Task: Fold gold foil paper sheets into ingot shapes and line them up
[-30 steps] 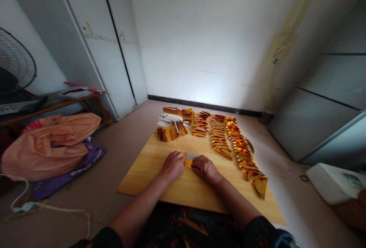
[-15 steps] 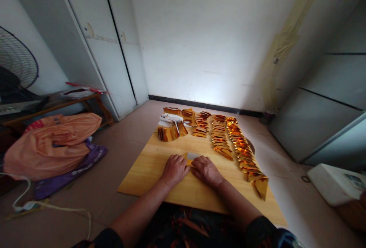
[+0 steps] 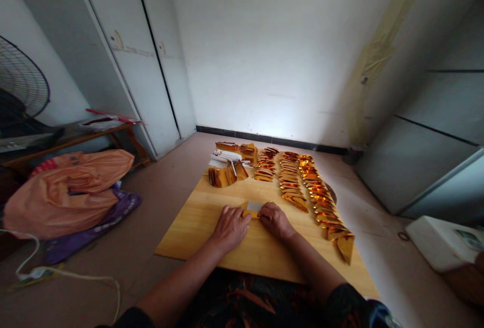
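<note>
A small sheet of gold paper (image 3: 251,213) with a grey-white patch lies on the wooden board (image 3: 196,217) in front of me. At its left edge my left hand (image 3: 231,225) presses down with its fingers together. The fingers of my right hand (image 3: 275,219) are bent and pinch the right edge of the same sheet. Beyond my hands, loose gold sheets (image 3: 223,176) and a white bundle (image 3: 227,156) lie at the board's far left. Rows of folded gold pieces (image 3: 290,176) stand on the right half.
An orange bag (image 3: 68,186) and a purple bag (image 3: 91,222) lie on the floor at left, near a white cable (image 3: 86,276). A fan (image 3: 22,75) stands behind them. At right is a white box (image 3: 442,242).
My right hand has shifted slightly right along the sheet, and its fingers are more bent. More of the gold fold shows between my hands. My left hand has barely moved.
</note>
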`<move>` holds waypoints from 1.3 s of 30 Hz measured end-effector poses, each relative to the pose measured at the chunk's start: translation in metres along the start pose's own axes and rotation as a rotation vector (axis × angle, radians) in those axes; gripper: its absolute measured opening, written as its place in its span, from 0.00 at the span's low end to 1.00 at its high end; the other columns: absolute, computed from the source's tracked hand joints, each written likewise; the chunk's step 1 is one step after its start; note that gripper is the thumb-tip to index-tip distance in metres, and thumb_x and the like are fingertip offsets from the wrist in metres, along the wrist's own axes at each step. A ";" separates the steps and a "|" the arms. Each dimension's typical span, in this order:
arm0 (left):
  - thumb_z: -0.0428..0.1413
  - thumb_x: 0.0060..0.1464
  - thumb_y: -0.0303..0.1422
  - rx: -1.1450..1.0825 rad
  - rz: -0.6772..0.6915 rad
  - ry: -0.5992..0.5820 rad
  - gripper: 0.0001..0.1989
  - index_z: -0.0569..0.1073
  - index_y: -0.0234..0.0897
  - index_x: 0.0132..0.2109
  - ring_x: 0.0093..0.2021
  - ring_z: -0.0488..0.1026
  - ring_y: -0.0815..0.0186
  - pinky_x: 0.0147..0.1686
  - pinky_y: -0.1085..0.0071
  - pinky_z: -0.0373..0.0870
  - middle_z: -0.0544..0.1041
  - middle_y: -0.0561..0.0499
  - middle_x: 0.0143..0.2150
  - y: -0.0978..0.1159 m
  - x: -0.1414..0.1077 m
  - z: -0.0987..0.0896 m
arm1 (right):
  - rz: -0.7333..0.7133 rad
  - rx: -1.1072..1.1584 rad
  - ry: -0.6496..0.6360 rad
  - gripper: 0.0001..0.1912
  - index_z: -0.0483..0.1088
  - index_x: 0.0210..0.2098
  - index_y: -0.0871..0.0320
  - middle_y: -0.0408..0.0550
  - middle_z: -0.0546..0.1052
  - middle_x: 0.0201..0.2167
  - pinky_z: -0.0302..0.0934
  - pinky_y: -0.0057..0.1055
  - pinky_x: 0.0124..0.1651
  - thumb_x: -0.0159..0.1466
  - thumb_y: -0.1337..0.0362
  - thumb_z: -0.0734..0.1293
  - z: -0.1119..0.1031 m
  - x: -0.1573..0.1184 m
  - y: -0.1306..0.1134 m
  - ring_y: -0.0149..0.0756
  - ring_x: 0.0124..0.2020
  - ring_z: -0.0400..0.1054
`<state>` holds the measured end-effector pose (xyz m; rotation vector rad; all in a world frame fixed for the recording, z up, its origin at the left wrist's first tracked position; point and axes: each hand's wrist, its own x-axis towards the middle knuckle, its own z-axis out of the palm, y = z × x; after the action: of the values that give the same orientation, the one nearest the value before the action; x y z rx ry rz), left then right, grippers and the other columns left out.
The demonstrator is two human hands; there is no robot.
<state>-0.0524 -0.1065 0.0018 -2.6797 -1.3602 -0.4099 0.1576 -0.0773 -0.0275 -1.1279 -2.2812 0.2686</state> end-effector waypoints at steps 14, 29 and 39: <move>0.49 0.59 0.38 0.017 0.009 -0.134 0.12 0.72 0.46 0.48 0.55 0.65 0.56 0.56 0.50 0.53 0.68 0.43 0.56 -0.001 -0.004 -0.002 | 0.157 -0.104 -0.148 0.05 0.70 0.32 0.58 0.47 0.72 0.35 0.52 0.29 0.41 0.63 0.66 0.64 -0.017 0.011 -0.016 0.34 0.40 0.62; 0.51 0.58 0.38 0.028 0.020 -0.142 0.12 0.72 0.44 0.47 0.57 0.63 0.54 0.53 0.53 0.59 0.68 0.42 0.57 -0.002 -0.005 -0.002 | 0.235 -0.436 -0.321 0.08 0.69 0.38 0.59 0.54 0.72 0.42 0.54 0.33 0.44 0.66 0.64 0.59 -0.006 0.028 -0.025 0.41 0.45 0.63; 0.50 0.59 0.37 -0.003 0.001 -0.146 0.13 0.72 0.44 0.48 0.58 0.62 0.55 0.54 0.54 0.59 0.67 0.43 0.58 -0.002 -0.006 -0.004 | 0.021 -0.110 -0.164 0.05 0.71 0.38 0.55 0.48 0.71 0.42 0.56 0.31 0.47 0.62 0.64 0.65 -0.012 0.010 0.001 0.35 0.44 0.63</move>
<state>-0.0583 -0.1112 0.0039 -2.7606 -1.3962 -0.2195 0.1605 -0.0702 -0.0143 -1.2265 -2.4550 0.2547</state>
